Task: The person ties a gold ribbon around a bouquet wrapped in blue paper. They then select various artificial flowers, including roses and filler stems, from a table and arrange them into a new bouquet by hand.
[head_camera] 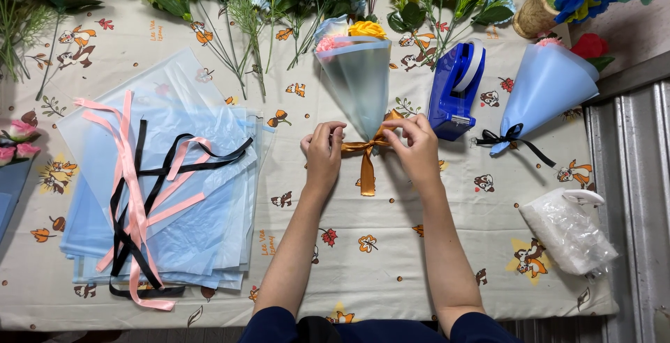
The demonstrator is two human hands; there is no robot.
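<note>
**Inspector:** While both hands met at the neck of the small bouquet [359,81], the orange ribbon [366,158] was being tied there. The left hand [323,153] had its grip closed, fingertips pinching the ribbon on its own side of the knot. The right hand [417,149] was likewise closed, pinching a loop of the same ribbon just above the knot.

**Clerk:** And where did the bouquet lie?

**Inspector:** Flat on the table [391,245], near its middle, flower heads pointing away from the person, the narrow end between the two hands.

**Clerk:** Your judgement on doing the tie well?

**Inspector:** In my judgement, both pinches needed to stay close to the knot and pull evenly, so the translucent wrap gathered tight without twisting. The hanging tail ought to be kept flat and free of the loop.

**Clerk:** Counts?

**Inspector:** Two wrapped bouquets: the one in hand and a finished bouquet [548,85] to the right, tied with a black ribbon [513,137]. One blue tape dispenser [455,88] between them. One stack of pale blue wrap sheets [160,196] at the left, sheets too many to count. Loose pink ribbons [129,189] and black ones lay tangled on it; number not determinable. One clear plastic bag [565,231] at the right edge.
</note>
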